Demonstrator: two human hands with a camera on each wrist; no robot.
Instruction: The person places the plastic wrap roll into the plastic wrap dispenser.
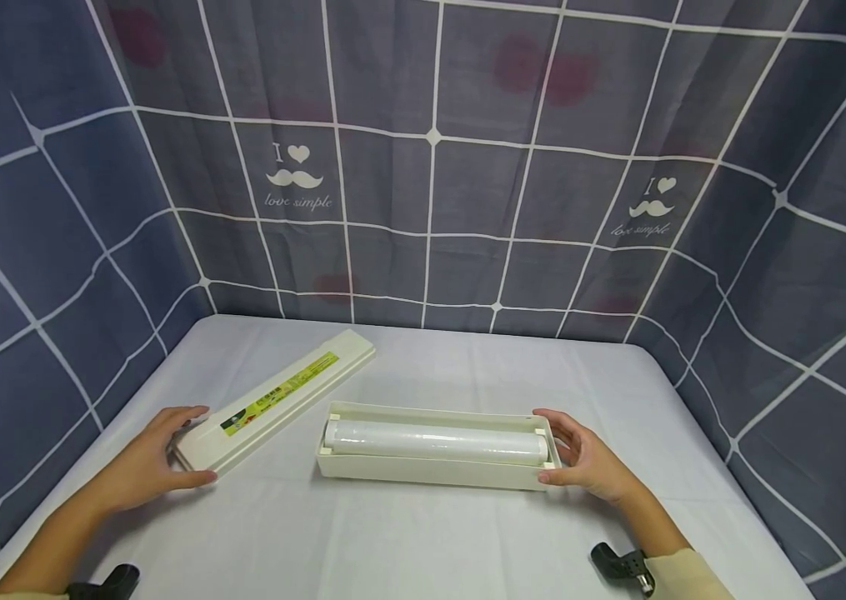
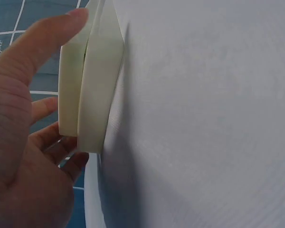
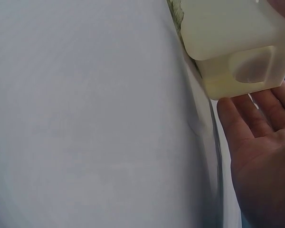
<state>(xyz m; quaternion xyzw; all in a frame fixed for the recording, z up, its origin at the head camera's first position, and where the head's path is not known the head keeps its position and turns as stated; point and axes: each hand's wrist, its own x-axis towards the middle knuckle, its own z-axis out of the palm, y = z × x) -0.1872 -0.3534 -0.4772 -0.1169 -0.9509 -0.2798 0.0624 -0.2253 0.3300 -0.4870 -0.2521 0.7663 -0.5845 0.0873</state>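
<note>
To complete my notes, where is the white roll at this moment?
In the head view, the white roll lies in the open box held by the right hand, right of the labelled lid.

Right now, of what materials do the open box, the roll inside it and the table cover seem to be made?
Open box: likely rigid plastic, satin finish; smooth cream walls with rounded edges.
Roll: probably plastic film, glossy; bright glints lie along it, though its inside is hidden.
Table cover: apparently woven cloth, matte; soft creases and fine texture show.
</note>
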